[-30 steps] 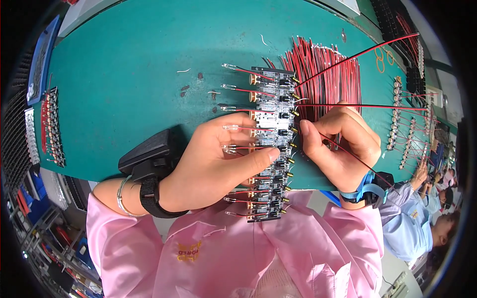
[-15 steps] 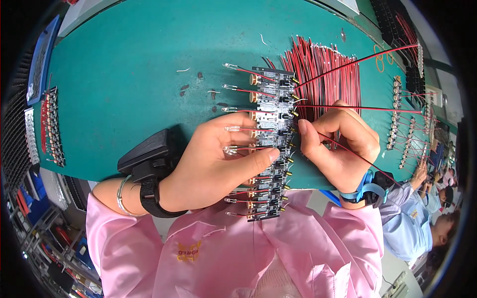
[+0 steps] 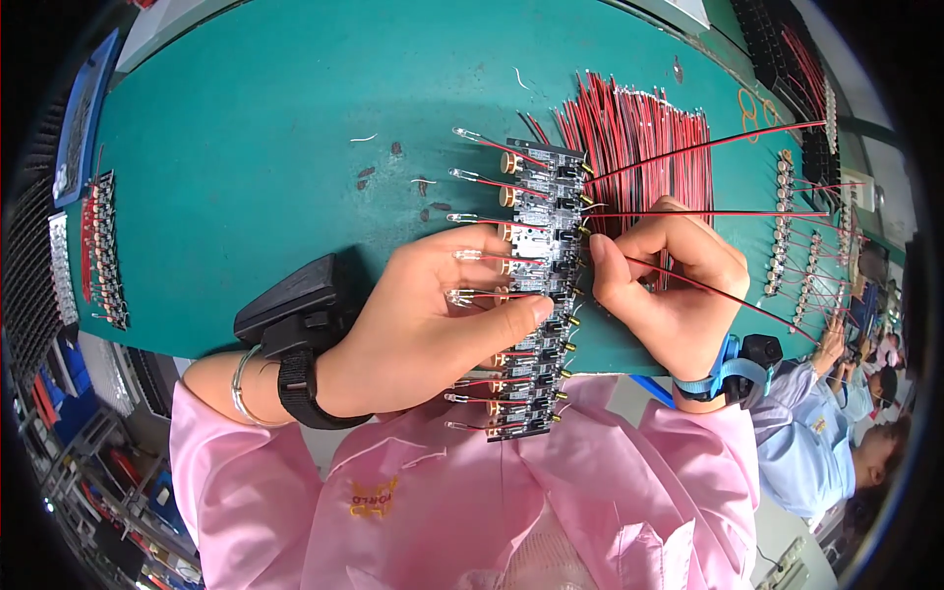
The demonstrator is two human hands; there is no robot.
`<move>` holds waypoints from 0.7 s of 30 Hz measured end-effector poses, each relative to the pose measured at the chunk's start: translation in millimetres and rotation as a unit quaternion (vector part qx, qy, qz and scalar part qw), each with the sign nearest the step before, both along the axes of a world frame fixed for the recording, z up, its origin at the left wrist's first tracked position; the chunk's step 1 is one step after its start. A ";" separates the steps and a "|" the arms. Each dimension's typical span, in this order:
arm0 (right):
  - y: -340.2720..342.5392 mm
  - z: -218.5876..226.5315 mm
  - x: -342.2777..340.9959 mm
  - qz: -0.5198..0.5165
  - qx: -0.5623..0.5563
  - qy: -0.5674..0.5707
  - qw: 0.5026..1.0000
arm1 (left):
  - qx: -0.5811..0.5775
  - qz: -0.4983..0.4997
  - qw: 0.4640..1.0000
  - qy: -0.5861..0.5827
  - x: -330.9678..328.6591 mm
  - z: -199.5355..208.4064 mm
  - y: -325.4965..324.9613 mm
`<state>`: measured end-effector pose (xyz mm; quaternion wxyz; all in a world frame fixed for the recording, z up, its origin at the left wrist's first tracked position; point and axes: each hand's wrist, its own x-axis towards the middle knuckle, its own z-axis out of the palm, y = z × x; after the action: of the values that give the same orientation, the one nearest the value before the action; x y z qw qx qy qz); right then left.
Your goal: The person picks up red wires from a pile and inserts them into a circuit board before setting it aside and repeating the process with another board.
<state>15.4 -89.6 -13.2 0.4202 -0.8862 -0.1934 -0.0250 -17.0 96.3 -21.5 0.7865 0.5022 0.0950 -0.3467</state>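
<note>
A long strip of joined circuit boards (image 3: 531, 239) is held up near my chest, its far end tilted over the green table. My left hand (image 3: 433, 315) grips it from the left, thumb across the front and fingers behind. Clear LEDs (image 3: 468, 175) on thin leads stick out along its left side, next to round brass-coloured parts. Two red-and-black wires (image 3: 728, 212) extend rightward from the upper boards. At the strip's right edge my right hand (image 3: 678, 275) pinches another red-and-black wire (image 3: 733, 293), its tip close to a board; whether it touches is unclear.
A thick bundle of red-and-black wires (image 3: 654, 147) lies beyond my right hand. Finished-looking board strips rest at the far right (image 3: 782, 226) and far left (image 3: 106, 251). Rubber bands (image 3: 752, 108) and wire scraps lie on the green table (image 3: 246, 138). Co-workers (image 3: 816, 442) sit at right.
The strip's far end has tipped slightly right and toward me. The wire in my right hand has swung to a flatter angle, its loose end farther right. Both grips stay the same.
</note>
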 end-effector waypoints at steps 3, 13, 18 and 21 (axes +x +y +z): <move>0.9 -0.1 -0.6 -0.007 0.008 0.024 1.000 | 0.001 0.008 1.000 -0.026 -3.5 -7.1 -1.2; -0.6 -0.7 -0.9 0.009 0.011 0.057 0.998 | -0.010 0.019 0.999 -0.032 -3.4 -6.8 -2.3; -0.1 6.5 3.7 -0.052 0.101 0.184 0.976 | 0.004 0.017 1.000 0.002 -1.0 -3.8 -1.4; -8.8 13.2 8.0 -0.096 0.174 0.319 0.927 | 0.017 0.014 0.999 0.034 0.8 -1.6 -1.2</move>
<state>23.3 -98.4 0.1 0.6026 -0.7750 0.0439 0.1854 -16.2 95.1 -23.1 0.7789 0.5018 0.1350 -0.3510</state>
